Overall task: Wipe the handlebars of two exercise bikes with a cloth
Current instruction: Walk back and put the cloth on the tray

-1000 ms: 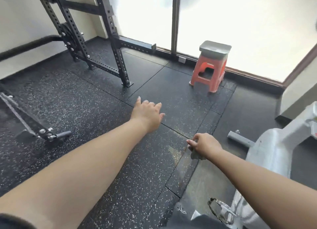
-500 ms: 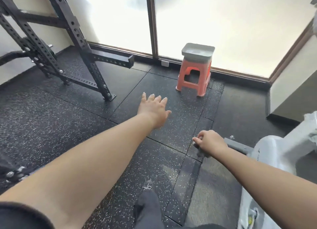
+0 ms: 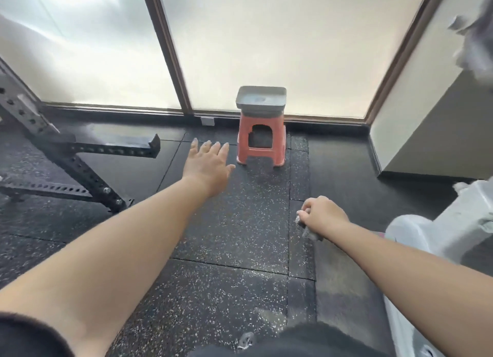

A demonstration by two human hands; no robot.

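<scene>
My right hand [image 3: 324, 217] is closed around a small grey cloth [image 3: 309, 232], held above the speckled rubber floor. My left hand [image 3: 208, 164] stretches forward with flat, spread fingers and holds nothing. A white exercise bike [image 3: 437, 231] stands at the right edge, only its body and frame showing. A blurred grey part [image 3: 477, 39] hangs at the top right corner; I cannot tell whether it is the handlebar.
An orange plastic stool [image 3: 262, 145] with a grey tray [image 3: 261, 98] on top stands by the frosted windows [image 3: 280, 41]. A black perforated steel rack [image 3: 66, 156] occupies the left. A wall corner [image 3: 426, 132] juts in at the right. My dark-clad leg shows at the bottom.
The view has swung up and to the right, toward the stool and windows. My left hand has risen and flattened. The right hand still grips the cloth.
</scene>
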